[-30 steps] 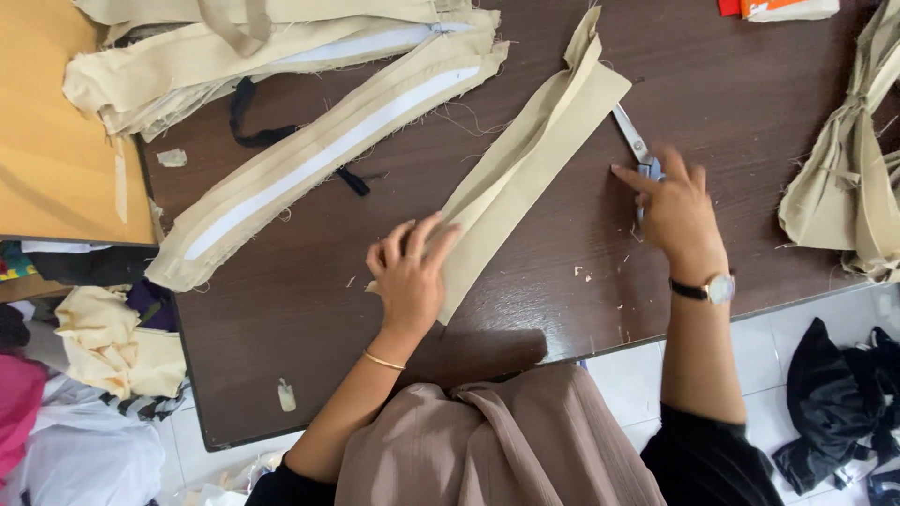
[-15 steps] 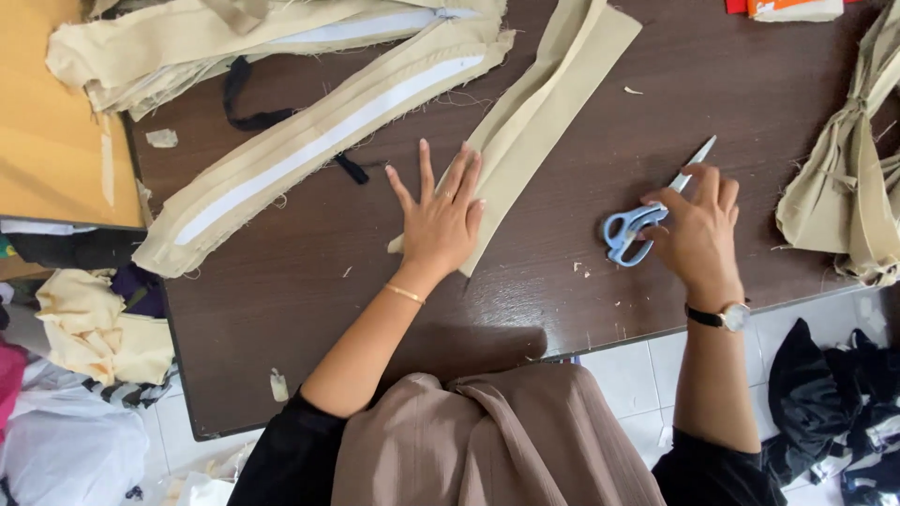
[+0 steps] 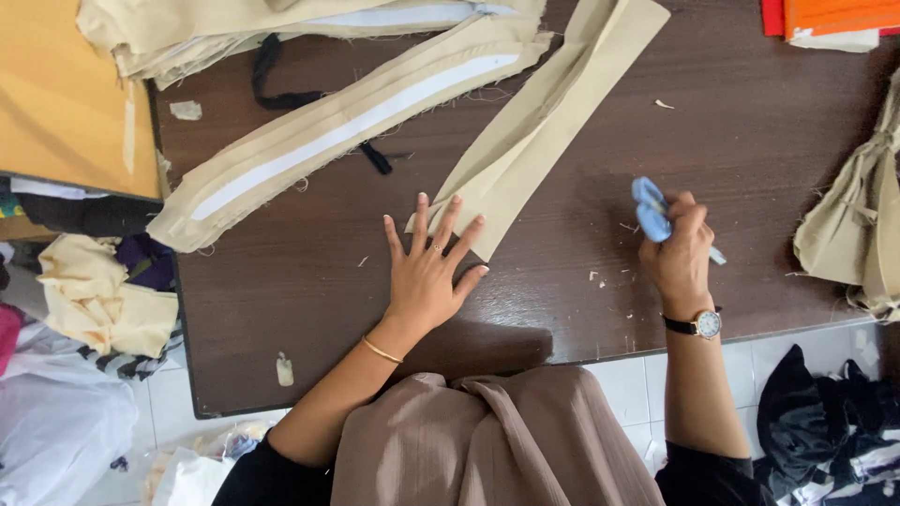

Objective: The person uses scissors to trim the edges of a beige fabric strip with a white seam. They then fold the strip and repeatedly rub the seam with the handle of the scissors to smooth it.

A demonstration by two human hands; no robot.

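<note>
Folded beige fabric strip point(image 3: 544, 122) lies slantwise on the dark wooden table point(image 3: 750, 141), its near end pinned under the left hand point(image 3: 429, 272), fingers spread wide and flat. The right hand point(image 3: 677, 253) is closed around blue-handled scissors point(image 3: 652, 210), raised just off the tabletop, well right of the strip. To the left, a longer beige panel with a white stripe point(image 3: 328, 145) lies parallel, overlapping a black strap point(image 3: 272, 80). More beige pieces point(image 3: 853, 234) bunch at the right edge.

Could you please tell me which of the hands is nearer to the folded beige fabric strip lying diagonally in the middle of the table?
Left. The left hand lies flat with its fingertips on the folded beige fabric strip's lower end. The right hand, holding blue-handled scissors, is off to its right, apart.
</note>
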